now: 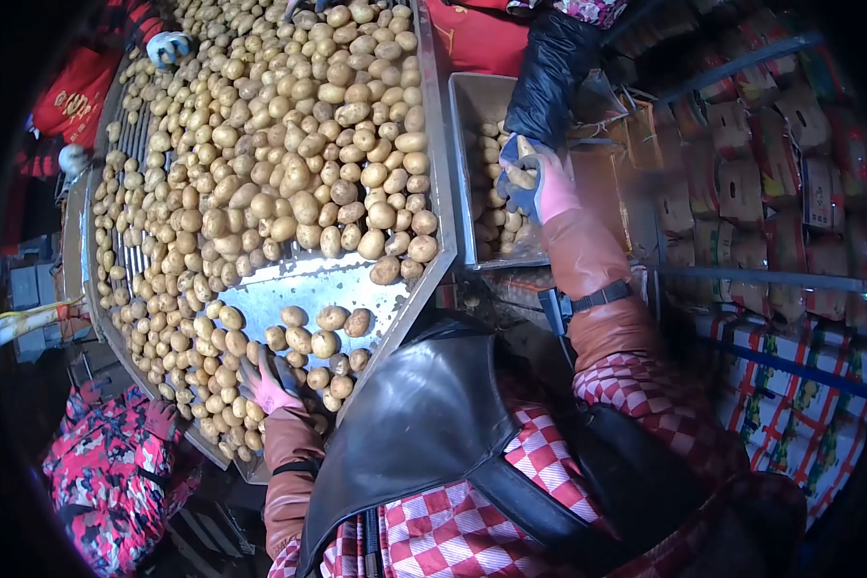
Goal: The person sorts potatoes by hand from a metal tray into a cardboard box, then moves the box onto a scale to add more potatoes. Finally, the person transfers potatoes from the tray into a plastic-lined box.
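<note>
My left hand [268, 385], in a pink glove, lies with fingers apart against potatoes [236, 342] at the near part of the metal sorting table [347, 279]. Off to the right, my right hand [547, 188], gloved in pink and blue, is closed around a potato [522, 177] above a lined box [462, 193]. More potatoes [491, 223] lie inside that box. A co-worker's black sleeve [549, 77] reaches down beside my right hand; the two gloves overlap in view, so part of the co-worker's hand is hidden.
An open cardboard box [597, 188] stands right of the lined box. Flattened cartons [742, 193] fill racks with metal bars at the right. Across the table is a co-worker's white glove [169, 48]. Another person in a patterned jacket [111, 472] is at the lower left.
</note>
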`<action>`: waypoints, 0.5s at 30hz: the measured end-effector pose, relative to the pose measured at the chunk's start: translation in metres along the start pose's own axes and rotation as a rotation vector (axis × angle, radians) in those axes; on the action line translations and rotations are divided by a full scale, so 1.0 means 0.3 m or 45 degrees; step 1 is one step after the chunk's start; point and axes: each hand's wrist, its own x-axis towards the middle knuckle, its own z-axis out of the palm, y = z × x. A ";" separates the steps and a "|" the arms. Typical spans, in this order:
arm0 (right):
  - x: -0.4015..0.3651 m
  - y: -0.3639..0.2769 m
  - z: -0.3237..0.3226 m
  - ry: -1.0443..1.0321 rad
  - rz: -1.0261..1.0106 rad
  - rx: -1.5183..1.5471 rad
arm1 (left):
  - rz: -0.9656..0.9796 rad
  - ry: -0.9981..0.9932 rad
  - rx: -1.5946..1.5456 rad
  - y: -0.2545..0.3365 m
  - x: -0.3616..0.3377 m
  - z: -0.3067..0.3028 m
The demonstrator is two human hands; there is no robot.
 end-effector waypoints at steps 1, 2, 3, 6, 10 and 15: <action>-0.016 -0.066 -0.026 -0.110 0.175 0.282 | -0.008 0.002 0.001 0.001 0.000 -0.002; -0.035 -0.126 -0.052 -0.221 0.353 0.561 | -0.017 -0.006 -0.002 0.002 -0.001 -0.003; -0.058 -0.152 -0.067 -0.223 0.352 0.558 | -0.024 -0.016 -0.006 0.003 -0.003 -0.002; -0.084 -0.204 -0.107 -0.169 0.349 0.833 | -0.041 -0.028 -0.017 0.006 -0.005 -0.005; -0.056 -0.239 -0.142 -0.710 0.200 1.857 | -0.041 -0.036 -0.004 -0.002 0.001 0.006; -0.128 -0.269 -0.128 -0.265 0.311 2.162 | -0.028 -0.032 -0.001 -0.003 -0.002 0.000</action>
